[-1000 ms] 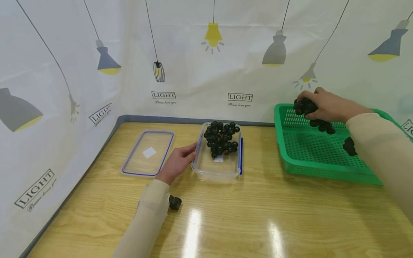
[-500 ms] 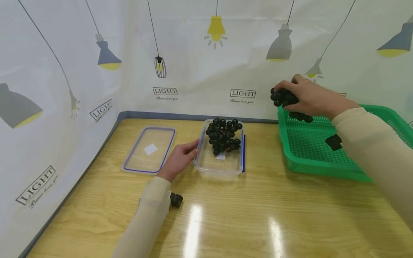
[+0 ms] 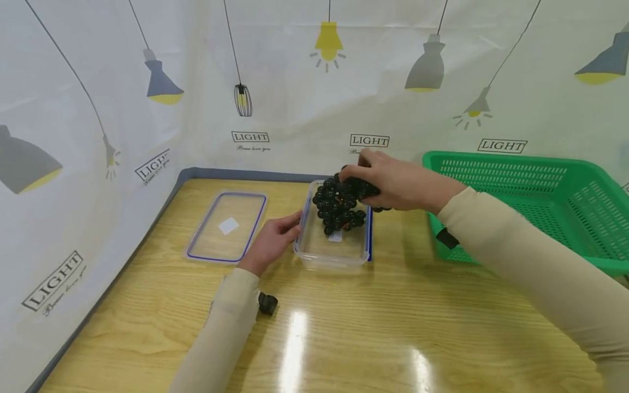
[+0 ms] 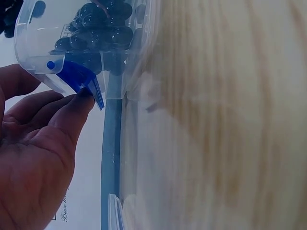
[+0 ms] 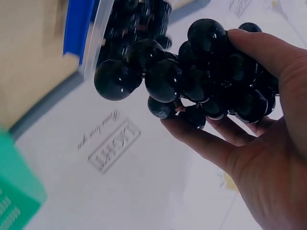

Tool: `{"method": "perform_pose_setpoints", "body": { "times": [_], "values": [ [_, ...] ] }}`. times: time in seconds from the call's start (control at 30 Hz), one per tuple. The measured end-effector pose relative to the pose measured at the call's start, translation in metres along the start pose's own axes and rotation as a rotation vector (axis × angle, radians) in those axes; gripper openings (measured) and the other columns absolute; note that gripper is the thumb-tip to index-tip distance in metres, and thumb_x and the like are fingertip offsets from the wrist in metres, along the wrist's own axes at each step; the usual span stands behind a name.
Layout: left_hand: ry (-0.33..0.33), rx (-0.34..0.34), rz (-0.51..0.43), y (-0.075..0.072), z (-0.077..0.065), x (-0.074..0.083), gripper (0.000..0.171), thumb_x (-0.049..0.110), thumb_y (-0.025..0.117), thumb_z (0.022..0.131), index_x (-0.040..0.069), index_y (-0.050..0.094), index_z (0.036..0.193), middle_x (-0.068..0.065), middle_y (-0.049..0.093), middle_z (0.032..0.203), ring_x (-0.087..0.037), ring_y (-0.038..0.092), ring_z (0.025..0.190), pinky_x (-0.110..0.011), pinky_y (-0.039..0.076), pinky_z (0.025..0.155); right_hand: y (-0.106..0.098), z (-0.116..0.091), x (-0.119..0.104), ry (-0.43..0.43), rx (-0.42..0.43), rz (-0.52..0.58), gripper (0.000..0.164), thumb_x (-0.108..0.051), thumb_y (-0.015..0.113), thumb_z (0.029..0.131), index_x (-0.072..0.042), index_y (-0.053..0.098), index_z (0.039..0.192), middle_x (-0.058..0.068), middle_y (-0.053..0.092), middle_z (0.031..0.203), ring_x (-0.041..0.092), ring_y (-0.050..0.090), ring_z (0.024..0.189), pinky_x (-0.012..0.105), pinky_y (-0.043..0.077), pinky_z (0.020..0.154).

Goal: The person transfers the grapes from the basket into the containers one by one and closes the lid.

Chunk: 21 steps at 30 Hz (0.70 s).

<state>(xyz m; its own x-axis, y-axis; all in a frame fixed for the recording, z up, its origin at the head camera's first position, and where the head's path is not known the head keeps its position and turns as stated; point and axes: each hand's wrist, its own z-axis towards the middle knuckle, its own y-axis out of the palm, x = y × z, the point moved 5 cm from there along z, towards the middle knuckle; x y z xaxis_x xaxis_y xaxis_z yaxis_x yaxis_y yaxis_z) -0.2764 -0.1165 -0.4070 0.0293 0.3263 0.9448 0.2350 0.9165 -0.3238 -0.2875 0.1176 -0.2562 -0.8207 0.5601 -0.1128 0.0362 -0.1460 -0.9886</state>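
My right hand (image 3: 400,183) grips a bunch of black grapes (image 5: 196,81), thumb on one side and fingers on the other. It holds the bunch over the right back part of a clear plastic food container (image 3: 331,255). Inside that container lies another bunch of black grapes (image 3: 334,210), partly hidden by the right hand. At the container's left side, my left hand (image 3: 272,243) touches the wall with fairly straight fingers. In the left wrist view, a left fingertip meets the container's blue latch flap (image 4: 79,79).
Left of the container, its clear lid with a blue seal (image 3: 227,226) lies flat on the wooden table (image 3: 344,333). A green perforated basket (image 3: 555,180) stands to the right. A printed backdrop (image 3: 295,103) rises behind the table's back edge.
My right hand has carried its grape bunch leftward from above the green basket to above the container. The left hand stays at the container's side.
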Motion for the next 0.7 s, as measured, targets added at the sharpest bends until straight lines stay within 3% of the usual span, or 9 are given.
{"method": "perform_pose_setpoints", "body": {
  "times": [0.37,0.7],
  "values": [
    [0.018,-0.006,0.007,0.000,-0.003,0.004,0.046,0.010,0.053,0.103,0.006,0.043,0.147,-0.011,0.044,0.148,-0.026,0.046,0.131,-0.036,0.043,0.104,0.035,0.024,-0.026,-0.056,-0.068,0.068,0.054,-0.018,0.076,0.089,-0.027,0.049,0.135,0.009,0.044,0.115,0.025,0.050,0.101,0.041,0.052,0.082],
    [-0.005,-0.014,0.017,-0.001,-0.001,0.001,0.046,0.014,0.052,0.104,0.010,0.042,0.149,-0.008,0.045,0.148,-0.023,0.047,0.130,-0.037,0.043,0.103,0.059,0.031,-0.037,-0.120,-0.096,0.065,0.051,-0.026,0.075,0.089,-0.027,0.050,0.134,0.008,0.044,0.115,0.025,0.052,0.102,0.041,0.054,0.081]
  ]
}}
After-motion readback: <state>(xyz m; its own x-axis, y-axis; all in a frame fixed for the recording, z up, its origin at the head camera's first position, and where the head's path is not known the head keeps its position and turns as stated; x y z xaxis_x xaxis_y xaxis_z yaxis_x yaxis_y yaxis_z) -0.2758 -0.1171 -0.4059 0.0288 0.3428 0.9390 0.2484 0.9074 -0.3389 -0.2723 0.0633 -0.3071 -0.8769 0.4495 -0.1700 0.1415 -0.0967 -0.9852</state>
